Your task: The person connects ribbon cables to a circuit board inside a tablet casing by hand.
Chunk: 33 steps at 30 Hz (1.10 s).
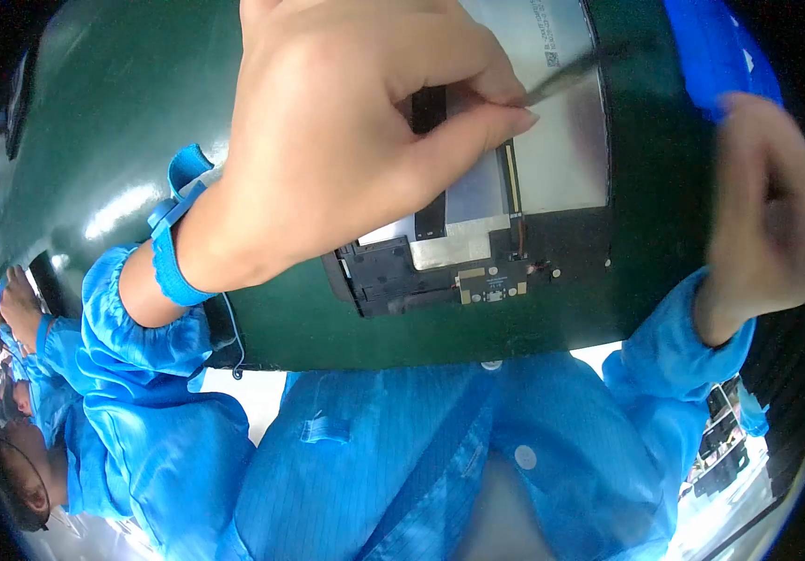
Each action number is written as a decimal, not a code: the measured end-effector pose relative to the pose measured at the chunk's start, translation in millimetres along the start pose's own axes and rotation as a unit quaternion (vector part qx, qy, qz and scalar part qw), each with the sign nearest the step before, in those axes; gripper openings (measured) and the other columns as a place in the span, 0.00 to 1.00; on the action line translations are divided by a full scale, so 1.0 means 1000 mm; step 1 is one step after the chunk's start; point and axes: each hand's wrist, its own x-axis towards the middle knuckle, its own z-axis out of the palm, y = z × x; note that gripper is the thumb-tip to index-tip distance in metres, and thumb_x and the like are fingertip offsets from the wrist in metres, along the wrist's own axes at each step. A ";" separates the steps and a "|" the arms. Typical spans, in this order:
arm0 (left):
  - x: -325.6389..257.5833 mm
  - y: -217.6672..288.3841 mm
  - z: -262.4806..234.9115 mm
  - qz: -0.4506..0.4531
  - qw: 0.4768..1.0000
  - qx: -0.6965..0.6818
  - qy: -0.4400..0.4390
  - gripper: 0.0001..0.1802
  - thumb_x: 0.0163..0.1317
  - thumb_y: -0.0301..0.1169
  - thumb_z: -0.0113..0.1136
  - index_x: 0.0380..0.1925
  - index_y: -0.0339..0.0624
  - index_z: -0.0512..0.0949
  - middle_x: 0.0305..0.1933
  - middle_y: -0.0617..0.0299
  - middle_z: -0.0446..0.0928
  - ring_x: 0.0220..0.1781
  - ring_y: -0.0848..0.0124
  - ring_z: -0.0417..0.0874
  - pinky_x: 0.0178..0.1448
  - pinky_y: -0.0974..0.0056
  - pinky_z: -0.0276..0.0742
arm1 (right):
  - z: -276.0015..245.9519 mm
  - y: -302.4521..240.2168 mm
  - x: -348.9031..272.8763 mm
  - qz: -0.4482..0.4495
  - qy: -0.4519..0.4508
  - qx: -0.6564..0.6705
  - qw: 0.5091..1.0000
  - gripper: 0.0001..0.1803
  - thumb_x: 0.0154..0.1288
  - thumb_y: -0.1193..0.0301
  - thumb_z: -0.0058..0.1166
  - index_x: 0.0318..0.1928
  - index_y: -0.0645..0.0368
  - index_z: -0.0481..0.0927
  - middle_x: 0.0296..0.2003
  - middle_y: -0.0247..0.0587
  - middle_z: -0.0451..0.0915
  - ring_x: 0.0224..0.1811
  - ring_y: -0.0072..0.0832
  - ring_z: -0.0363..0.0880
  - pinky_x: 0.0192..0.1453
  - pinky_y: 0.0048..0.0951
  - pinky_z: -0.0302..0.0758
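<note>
My left hand (346,131) reaches over an opened flat electronic device, its wrist wearing a blue band (171,243). Thumb and forefinger are pinched on a thin dark strip (566,77), which sticks out to the right, blurred, above the device's silvery panel (561,178). Beneath the hand, the device's black lower section (384,276) carries a small circuit board (491,285) and a narrow flex cable (512,178). To the right of the device my right hand (765,215) is raised, smeared by motion, its fingers beside a bright blue object (725,51); whether it grips anything is unclear.
A dark green mat (122,122) covers the worktable, its near edge close to my blue smock (402,449). At the left another person in blue sits close by, with a hand (21,304) on the table. A thin blue cord (234,337) hangs near my left sleeve.
</note>
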 end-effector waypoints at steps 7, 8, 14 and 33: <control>0.005 -0.006 0.003 -0.042 0.998 -0.025 -0.032 0.07 0.41 0.28 0.72 0.17 0.49 0.80 0.22 0.72 0.75 0.31 0.70 0.71 0.53 0.62 0.57 | 0.031 -0.064 0.003 -0.060 -0.114 0.240 0.962 0.17 0.42 0.79 0.64 0.38 0.59 0.83 0.41 0.41 0.80 0.39 0.38 0.76 0.44 0.35 0.74; 0.002 -0.009 0.000 -0.041 0.998 -0.039 -0.036 0.06 0.41 0.28 0.71 0.18 0.48 0.81 0.23 0.70 0.75 0.31 0.69 0.72 0.52 0.61 0.58 | 0.032 -0.070 0.004 -0.056 -0.128 0.230 0.963 0.17 0.42 0.79 0.64 0.38 0.59 0.83 0.42 0.41 0.80 0.39 0.37 0.76 0.43 0.34 0.74; -0.023 -0.044 0.001 -0.044 0.997 -0.051 -0.026 0.07 0.41 0.28 0.71 0.20 0.48 0.80 0.24 0.69 0.75 0.32 0.68 0.72 0.53 0.60 0.58 | 0.048 -0.093 0.013 -0.024 -0.151 0.249 0.956 0.18 0.41 0.80 0.64 0.38 0.58 0.84 0.41 0.40 0.80 0.39 0.36 0.74 0.42 0.33 0.73; -0.034 -0.069 0.018 -0.001 0.998 -0.055 0.038 0.14 0.41 0.30 0.70 0.30 0.45 0.79 0.30 0.66 0.75 0.37 0.64 0.73 0.55 0.57 0.58 | 0.055 -0.091 0.021 0.042 -0.141 0.271 0.951 0.17 0.40 0.82 0.63 0.36 0.57 0.83 0.38 0.39 0.78 0.38 0.36 0.73 0.42 0.32 0.72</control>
